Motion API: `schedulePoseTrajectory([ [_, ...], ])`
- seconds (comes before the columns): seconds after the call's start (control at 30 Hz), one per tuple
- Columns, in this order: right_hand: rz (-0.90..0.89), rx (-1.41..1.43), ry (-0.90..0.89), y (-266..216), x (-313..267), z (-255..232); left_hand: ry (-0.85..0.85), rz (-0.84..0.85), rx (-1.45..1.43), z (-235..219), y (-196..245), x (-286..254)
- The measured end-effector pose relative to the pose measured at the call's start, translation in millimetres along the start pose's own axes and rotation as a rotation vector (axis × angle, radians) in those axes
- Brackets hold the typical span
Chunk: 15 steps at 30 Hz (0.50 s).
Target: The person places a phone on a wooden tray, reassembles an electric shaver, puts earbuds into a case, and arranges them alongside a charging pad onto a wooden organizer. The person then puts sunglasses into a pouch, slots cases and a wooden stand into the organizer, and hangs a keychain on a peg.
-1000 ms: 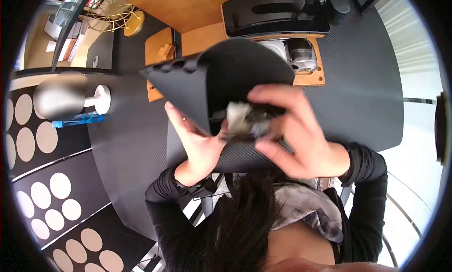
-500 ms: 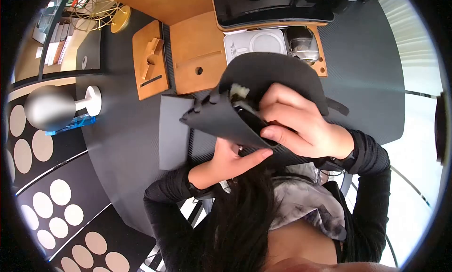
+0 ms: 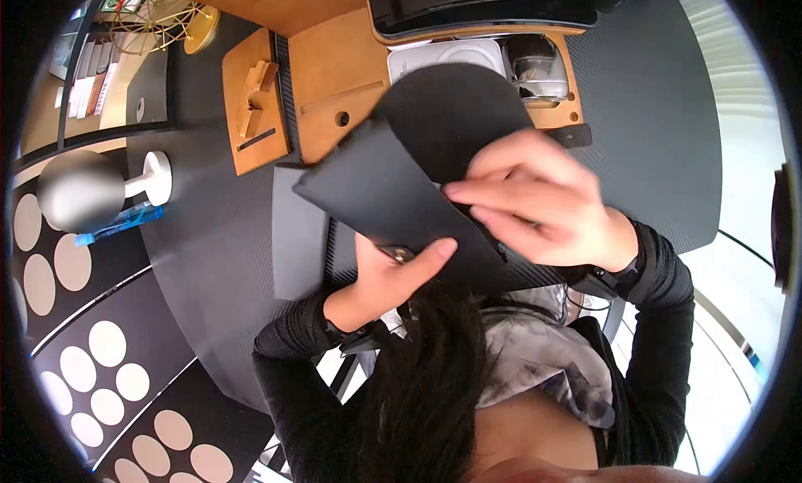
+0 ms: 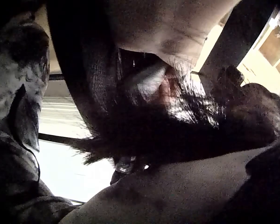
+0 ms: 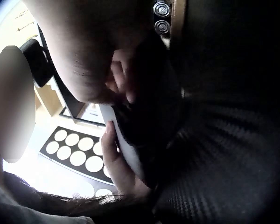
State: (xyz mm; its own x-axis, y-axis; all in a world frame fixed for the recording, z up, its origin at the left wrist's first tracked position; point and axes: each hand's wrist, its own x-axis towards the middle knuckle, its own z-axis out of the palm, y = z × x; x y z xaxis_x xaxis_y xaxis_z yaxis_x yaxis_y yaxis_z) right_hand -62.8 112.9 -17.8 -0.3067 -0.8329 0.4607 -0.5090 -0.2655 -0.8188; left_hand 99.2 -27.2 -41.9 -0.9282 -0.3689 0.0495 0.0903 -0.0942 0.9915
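Observation:
In the head view, a black pouch [image 3: 401, 182] with a rounded raised flap [image 3: 459, 107] is held above the desk. My left hand [image 3: 376, 282] grips its lower side, the thumb lying across the front wall beside a brass snap stud. Bent fingers of my right hand [image 3: 551, 203] are right at the pouch's mouth; I cannot tell whether they pinch anything. The contents are hidden behind the front wall. Beyond the right hand shows a black strap end [image 3: 572, 135]. The right wrist view shows the left thumb [image 5: 113, 154] against the pouch's side.
Wooden desk organizer [image 3: 342, 65] pieces stand at the back, with a white tray [image 3: 443, 55] and a clear-sided dark container [image 3: 536, 69]. A grey flat panel [image 3: 296, 232] lies left of the pouch. A white stand [image 3: 154, 178] and blue bottle [image 3: 121, 224] are farther left.
The right hand has brought a pale and dark bundle into the pouch, and the bundle is now out of sight. Its fingers have drawn up to the mouth. The pouch has tilted and turned.

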Motion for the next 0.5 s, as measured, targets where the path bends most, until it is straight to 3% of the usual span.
schedulePoseTrajectory([
  [0.07,-0.130,-0.312,0.201,-2,3,-17,0.144,-0.201,-0.158,-6,-2,-7],
  [0.1,-0.167,-0.351,0.272,2,1,-26,0.189,-0.198,-0.210,-5,1,-7],
  [0.2,-0.040,-0.030,0.553,21,-3,-34,0.171,-0.266,-0.460,-10,1,-9],
  [0.27,-0.066,0.228,0.485,26,1,-30,0.199,-0.342,-0.564,-9,4,-10],
  [0.33,0.059,0.257,0.284,18,0,-15,0.196,-0.489,-0.604,-11,4,-8],
  [0.37,-0.026,0.134,0.121,19,0,-17,0.193,-0.486,-0.605,-11,1,-7],
  [0.4,-0.070,0.156,0.050,20,1,-9,0.128,-0.399,-0.420,-11,-6,-7],
  [0.43,0.013,0.304,0.085,15,-5,6,0.067,-0.312,-0.237,-11,-13,-7],
  [0.47,0.040,0.334,0.089,10,-6,12,0.145,-0.505,-0.308,-10,-17,-5],
  [0.5,0.037,0.290,0.068,10,-7,12,0.067,-0.452,-0.256,-11,-15,-8],
])
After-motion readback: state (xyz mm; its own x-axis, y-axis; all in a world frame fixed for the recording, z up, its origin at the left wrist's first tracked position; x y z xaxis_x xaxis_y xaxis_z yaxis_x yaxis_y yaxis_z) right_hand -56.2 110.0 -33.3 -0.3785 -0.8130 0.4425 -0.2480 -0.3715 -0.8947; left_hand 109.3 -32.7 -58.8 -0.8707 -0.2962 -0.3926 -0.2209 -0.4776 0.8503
